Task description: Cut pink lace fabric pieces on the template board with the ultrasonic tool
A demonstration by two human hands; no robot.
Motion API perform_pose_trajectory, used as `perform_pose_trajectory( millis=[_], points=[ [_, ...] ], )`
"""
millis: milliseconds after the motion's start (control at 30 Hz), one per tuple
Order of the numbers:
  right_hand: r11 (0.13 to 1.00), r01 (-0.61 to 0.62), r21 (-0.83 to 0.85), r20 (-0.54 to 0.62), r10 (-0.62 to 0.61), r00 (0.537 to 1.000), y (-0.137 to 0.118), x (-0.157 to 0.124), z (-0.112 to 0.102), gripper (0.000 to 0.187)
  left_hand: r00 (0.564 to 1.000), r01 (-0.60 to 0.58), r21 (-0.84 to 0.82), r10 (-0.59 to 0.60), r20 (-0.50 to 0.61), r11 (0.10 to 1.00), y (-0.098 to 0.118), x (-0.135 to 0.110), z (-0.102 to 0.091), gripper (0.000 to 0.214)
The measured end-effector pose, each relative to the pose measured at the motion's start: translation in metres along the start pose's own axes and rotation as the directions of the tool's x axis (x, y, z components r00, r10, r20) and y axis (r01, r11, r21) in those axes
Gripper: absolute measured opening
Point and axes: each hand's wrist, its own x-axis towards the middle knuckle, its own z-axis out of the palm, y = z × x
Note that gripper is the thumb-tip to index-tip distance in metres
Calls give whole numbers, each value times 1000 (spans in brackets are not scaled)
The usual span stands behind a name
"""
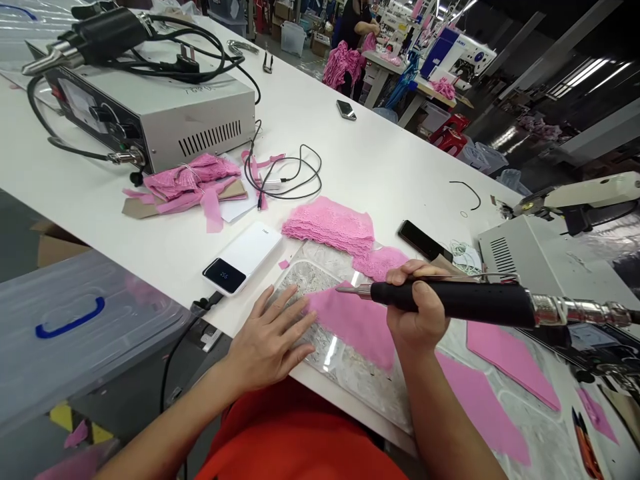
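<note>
My right hand (420, 307) is wrapped around a black corded handpiece (450, 301) with a pointed metal tip. That tip is over the upper edge of a pink fabric piece (357, 323); whether it touches the cloth I cannot tell. Flat and with fingers spread, my left hand (275, 340) rests at the fabric's left end, its fingertips by the cloth edge. Underneath lies a clear, speckled plate (320, 267). A stack of pink lace pieces (330, 223) lies beyond it, with another lace piece (383, 262) nearer my right hand. More pink fabric panels (510, 363) are at the right.
A white power bank (245, 257) lies left of the plate. Farther left stands a grey control box (195, 113) with a second handpiece (95, 40) on top. A black phone (425, 240), a cable (300, 190) and tweezers (585, 443) share the table. A co-worker stands behind.
</note>
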Motion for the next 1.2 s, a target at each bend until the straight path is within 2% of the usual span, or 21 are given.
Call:
perform_pose_trajectory(
  millis=[133,433,767,1200],
  points=[
    [1000,1,-16,19,0,1000,1,0,3,10,1000,4,-2,-4,2,1000,0,0,0,36],
    [998,28,-54,-62,-32,998,-2,7,-1,9,1000,25,-20,-25,-13,999,1,0,1,34],
    [1000,14,-17,-29,-15,999,2,5,-1,11,999,27,-22,-27,-20,999,2,1,0,34],
    [999,2,-53,-25,-3,1000,4,4,-1,13,999,27,-22,-27,-24,999,2,2,0,33]
  ],
)
